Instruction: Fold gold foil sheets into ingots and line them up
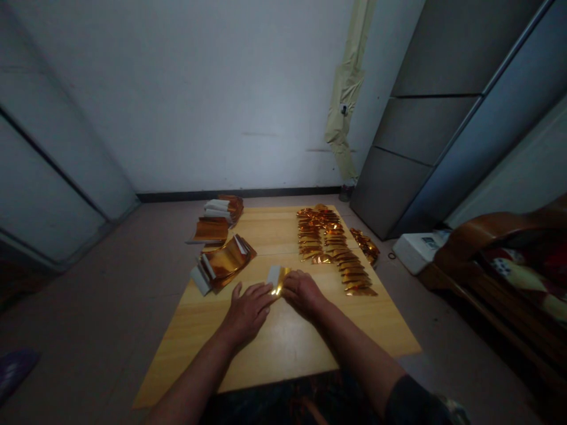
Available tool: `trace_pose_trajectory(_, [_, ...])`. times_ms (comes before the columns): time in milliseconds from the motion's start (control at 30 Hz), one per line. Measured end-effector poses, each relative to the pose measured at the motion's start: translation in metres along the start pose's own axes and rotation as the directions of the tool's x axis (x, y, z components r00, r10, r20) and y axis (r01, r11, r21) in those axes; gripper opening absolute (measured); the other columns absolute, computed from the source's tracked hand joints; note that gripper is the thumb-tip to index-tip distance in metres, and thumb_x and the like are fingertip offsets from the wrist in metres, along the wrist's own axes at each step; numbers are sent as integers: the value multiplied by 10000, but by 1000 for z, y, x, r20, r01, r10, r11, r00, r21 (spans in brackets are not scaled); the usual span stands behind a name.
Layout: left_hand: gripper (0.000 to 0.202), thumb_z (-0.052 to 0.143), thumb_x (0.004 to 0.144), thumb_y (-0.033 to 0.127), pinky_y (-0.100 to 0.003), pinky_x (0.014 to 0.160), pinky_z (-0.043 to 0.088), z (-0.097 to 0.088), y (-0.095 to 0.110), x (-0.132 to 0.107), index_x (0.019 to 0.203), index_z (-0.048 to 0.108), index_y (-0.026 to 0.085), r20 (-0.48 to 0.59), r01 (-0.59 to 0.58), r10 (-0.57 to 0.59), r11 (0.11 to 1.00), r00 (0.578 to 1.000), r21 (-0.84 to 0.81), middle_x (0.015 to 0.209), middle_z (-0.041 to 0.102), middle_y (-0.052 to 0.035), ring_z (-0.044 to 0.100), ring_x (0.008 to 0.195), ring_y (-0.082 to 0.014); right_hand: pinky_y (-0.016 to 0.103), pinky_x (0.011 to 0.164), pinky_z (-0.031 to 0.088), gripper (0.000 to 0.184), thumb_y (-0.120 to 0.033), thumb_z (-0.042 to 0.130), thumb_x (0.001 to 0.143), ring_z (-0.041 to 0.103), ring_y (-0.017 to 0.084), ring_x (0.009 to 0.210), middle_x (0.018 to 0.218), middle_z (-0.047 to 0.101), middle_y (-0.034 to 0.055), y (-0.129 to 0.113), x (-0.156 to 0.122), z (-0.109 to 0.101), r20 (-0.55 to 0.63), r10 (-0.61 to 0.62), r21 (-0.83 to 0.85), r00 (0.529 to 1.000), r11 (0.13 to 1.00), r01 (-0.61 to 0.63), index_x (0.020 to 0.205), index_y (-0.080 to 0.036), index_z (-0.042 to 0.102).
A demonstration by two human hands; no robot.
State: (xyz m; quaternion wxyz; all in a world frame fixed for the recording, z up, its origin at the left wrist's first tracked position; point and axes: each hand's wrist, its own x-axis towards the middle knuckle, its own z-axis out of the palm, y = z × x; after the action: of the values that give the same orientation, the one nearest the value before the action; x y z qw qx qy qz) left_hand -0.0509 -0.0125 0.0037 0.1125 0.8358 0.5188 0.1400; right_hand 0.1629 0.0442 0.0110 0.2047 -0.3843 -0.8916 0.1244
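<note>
Left hand and right hand are pinching a white-backed gold foil sheet on the wooden counter, fingers narrow, keeping its edges even; foil stacks are sitting at 10 o'clock, foil rows at 1 o'clock.

- Table: smooth pale wood, faint sheen
- Foil packets on the table: glossy gold metallic
- White paper strips on the table's far-left corner: matt
- Sofa arm right of the table: polished brown wood
</note>
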Motion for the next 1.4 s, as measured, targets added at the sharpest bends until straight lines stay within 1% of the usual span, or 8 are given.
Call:
trace_pose_trajectory(100, [459,488,857,198,-679,1102,132,-1,2,0,1272,551,382,13,7,-7,1000,1000,0,1409,545,-9,459,1297,-263,283,724,288,173,-305,515,964,487,167,871,950,622,40,-4,1,2,22,25,-73,999,997,-24,904,-191,630])
trace_pose_trajectory(233, [451,488,857,198,-663,1121,102,0,0,-2,1280,544,342,-3,-19,19,1000,1000,12,1422,532,-30,447,1307,-262,302,742,284,156,-273,463,974,483,186,891,976,616,69,-7,3,6,30,3,-135,1000,991,1,971,-174,584])
trace_pose_trajectory(467, [477,479,866,192,-647,1131,100,3,1,-4,1318,508,343,-21,-35,35,999,999,28,1426,527,-35,442,1314,-258,308,735,288,151,-236,426,972,493,194,858,954,607,84,-7,9,12,37,-23,-192,999,981,30,957,-167,560])
trace_pose_trajectory(800, [536,469,861,155,-626,1146,86,7,1,-8,1372,444,313,-34,-31,33,998,999,46,1432,521,-47,416,1344,-248,303,742,317,138,-245,465,959,520,192,848,958,615,86,-10,14,10,78,10,-194,997,981,5,955,-159,572])
trace_pose_trajectory(1000, [432,471,888,204,-622,1149,77,9,-2,-8,1299,524,328,-38,-63,66,996,997,70,1447,505,-36,420,1341,-246,301,753,346,119,-243,479,951,535,187,856,974,620,90,-8,15,12,84,17,-199,996,980,0,951,-160,565])
trace_pose_trajectory(1167, [430,482,877,191,-626,1144,90,7,1,-8,1281,535,328,-32,-57,59,996,998,72,1449,503,-40,426,1339,-255,302,769,375,132,-267,502,947,551,189,883,1010,618,88,-8,15,13,78,74,-177,994,982,-59,1002,-171,574])
trace_pose_trajectory(1267, [447,484,874,186,-625,1142,103,6,3,-8,1296,526,329,-40,-56,59,996,997,73,1436,518,-44,438,1330,-255,302,761,385,133,-278,511,944,553,191,872,995,619,84,-10,15,14,68,120,-175,990,979,-106,979,-175,586])
trace_pose_trajectory(1400, [430,504,864,191,-614,1145,121,6,3,-7,1265,557,335,-64,-66,71,995,995,74,1413,542,-39,462,1311,-253,303,753,390,146,-271,490,956,548,186,852,983,611,89,-12,14,14,40,128,-161,991,980,-120,964,-169,594])
